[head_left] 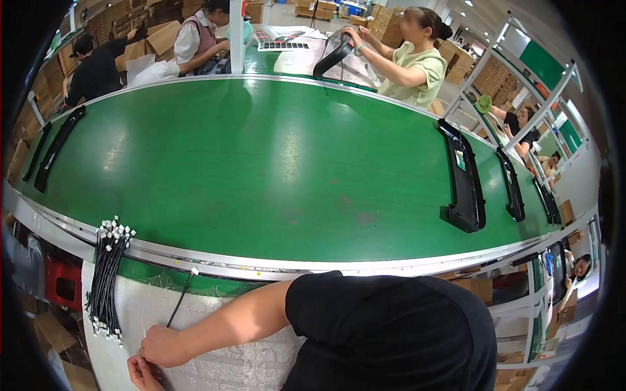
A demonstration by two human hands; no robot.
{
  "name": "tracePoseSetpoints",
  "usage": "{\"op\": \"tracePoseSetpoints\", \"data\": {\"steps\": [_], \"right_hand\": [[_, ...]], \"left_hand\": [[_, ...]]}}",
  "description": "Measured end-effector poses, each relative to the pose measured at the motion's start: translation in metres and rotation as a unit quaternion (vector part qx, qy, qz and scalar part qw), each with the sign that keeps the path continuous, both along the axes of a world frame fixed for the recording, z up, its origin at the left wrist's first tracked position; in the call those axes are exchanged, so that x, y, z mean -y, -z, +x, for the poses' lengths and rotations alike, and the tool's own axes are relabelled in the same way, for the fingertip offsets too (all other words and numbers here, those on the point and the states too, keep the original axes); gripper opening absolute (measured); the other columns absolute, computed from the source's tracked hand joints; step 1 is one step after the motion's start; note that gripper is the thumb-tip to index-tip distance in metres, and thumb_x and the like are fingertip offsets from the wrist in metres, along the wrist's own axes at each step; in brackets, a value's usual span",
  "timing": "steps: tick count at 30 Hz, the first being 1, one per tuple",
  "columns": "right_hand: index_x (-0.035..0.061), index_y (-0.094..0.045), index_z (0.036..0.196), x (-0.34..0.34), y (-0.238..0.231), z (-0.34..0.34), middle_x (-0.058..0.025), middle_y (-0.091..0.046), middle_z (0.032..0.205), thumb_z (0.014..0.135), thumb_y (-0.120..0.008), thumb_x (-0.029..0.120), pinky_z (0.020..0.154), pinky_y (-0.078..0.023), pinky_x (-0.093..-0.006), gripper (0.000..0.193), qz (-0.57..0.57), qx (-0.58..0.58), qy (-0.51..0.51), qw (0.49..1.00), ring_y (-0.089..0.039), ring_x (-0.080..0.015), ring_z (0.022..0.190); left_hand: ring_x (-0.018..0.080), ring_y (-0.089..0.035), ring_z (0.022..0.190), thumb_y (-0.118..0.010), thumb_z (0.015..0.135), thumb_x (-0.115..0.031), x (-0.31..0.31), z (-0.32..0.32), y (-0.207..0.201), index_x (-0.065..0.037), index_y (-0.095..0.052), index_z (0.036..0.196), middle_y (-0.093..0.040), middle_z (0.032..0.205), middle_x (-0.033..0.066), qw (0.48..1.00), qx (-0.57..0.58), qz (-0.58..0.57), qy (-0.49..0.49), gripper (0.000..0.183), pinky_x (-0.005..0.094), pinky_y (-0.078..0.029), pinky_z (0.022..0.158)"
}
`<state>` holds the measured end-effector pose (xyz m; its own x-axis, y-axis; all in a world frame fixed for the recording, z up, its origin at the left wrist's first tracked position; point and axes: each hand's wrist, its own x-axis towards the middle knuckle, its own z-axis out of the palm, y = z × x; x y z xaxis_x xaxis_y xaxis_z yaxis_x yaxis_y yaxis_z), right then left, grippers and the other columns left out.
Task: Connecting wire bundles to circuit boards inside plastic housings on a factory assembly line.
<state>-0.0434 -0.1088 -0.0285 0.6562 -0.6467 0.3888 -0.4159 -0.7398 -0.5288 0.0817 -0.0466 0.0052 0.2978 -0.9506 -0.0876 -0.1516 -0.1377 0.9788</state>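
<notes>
My right hand (164, 346) is closed round a thin black cable (179, 301) above the wrapped work surface. The cable's upper end, a small white connector (195, 270), rests by the near rail of the conveyor; its other end is hidden by my hands. Just below, at the lower edge, my left hand (144, 374) has its fingers curled together, and what they hold does not show. Left of both hands a bundle of black cables (107, 280) with white connectors at both ends hangs over the rail onto the work surface (222, 365).
A green conveyor belt (280, 176) crosses ahead, with long black plastic housings (464, 179) at its right and narrower black parts (60, 148) at its left. Across the belt a co-worker (417, 72) handles a black housing (334, 53). A red stool (64, 280) stands at left.
</notes>
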Motion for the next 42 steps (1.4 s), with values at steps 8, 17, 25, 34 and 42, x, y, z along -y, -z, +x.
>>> {"op": "tracePoseSetpoints", "data": {"steps": [8, 17, 25, 34, 42], "right_hand": [[0.0070, -0.065, 0.064, 0.000, 0.003, 0.005, -0.0125, -0.064, 0.066, 0.069, -0.057, 0.018, 0.061, -0.047, -0.0412, 0.014, 0.040, 0.017, 0.010, 0.999, -0.063, -0.0299, 0.064], [0.0054, -0.062, 0.064, -0.001, 0.000, -0.001, -0.0127, -0.063, 0.065, 0.072, -0.055, 0.017, 0.058, -0.047, -0.0411, 0.016, 0.041, 0.027, 0.002, 0.999, -0.061, -0.0306, 0.061], [0.0043, -0.059, 0.066, -0.003, -0.008, -0.005, -0.0123, -0.062, 0.065, 0.075, -0.055, 0.016, 0.057, -0.047, -0.0417, 0.015, 0.046, 0.029, -0.016, 0.998, -0.061, -0.0311, 0.062], [0.0038, -0.061, 0.074, -0.004, -0.008, -0.004, -0.0133, -0.063, 0.068, 0.079, -0.054, 0.021, 0.062, -0.047, -0.0426, 0.019, 0.053, 0.021, -0.002, 0.998, -0.062, -0.0311, 0.065], [0.0042, -0.058, 0.070, -0.002, -0.007, -0.006, -0.0109, -0.061, 0.069, 0.082, -0.054, 0.022, 0.060, -0.048, -0.0424, 0.022, 0.034, 0.003, -0.010, 0.999, -0.061, -0.0314, 0.065]], "left_hand": [[0.0076, -0.039, 0.055, -0.055, 0.091, -0.022, -0.001, -0.003, -0.005, -0.003, -0.054, 0.081, -0.048, 0.066, -0.0004, 1.000, 0.008, 0.017, -0.005, 0.022, 0.0197, -0.033, 0.049], [0.0075, -0.040, 0.055, -0.055, 0.092, -0.022, 0.000, 0.003, 0.001, -0.002, -0.053, 0.080, -0.049, 0.066, -0.0008, 1.000, 0.019, 0.017, 0.011, 0.022, 0.0195, -0.033, 0.050], [0.0019, -0.041, 0.050, -0.048, 0.095, -0.029, 0.013, 0.044, 0.046, -0.010, -0.051, 0.081, -0.049, 0.063, -0.0048, 0.994, 0.002, -0.041, 0.101, 0.023, 0.0159, -0.031, 0.044], [-0.0008, -0.027, 0.043, -0.043, 0.097, -0.030, 0.014, 0.036, 0.045, -0.013, -0.044, 0.071, -0.038, 0.054, -0.0079, 0.995, 0.025, -0.072, 0.057, 0.031, 0.0171, -0.018, 0.038], [0.0000, -0.025, 0.042, -0.044, 0.097, -0.030, 0.018, 0.045, 0.056, -0.013, -0.041, 0.067, -0.036, 0.052, -0.0083, 0.994, 0.008, -0.075, 0.073, 0.034, 0.0184, -0.016, 0.037]]}}
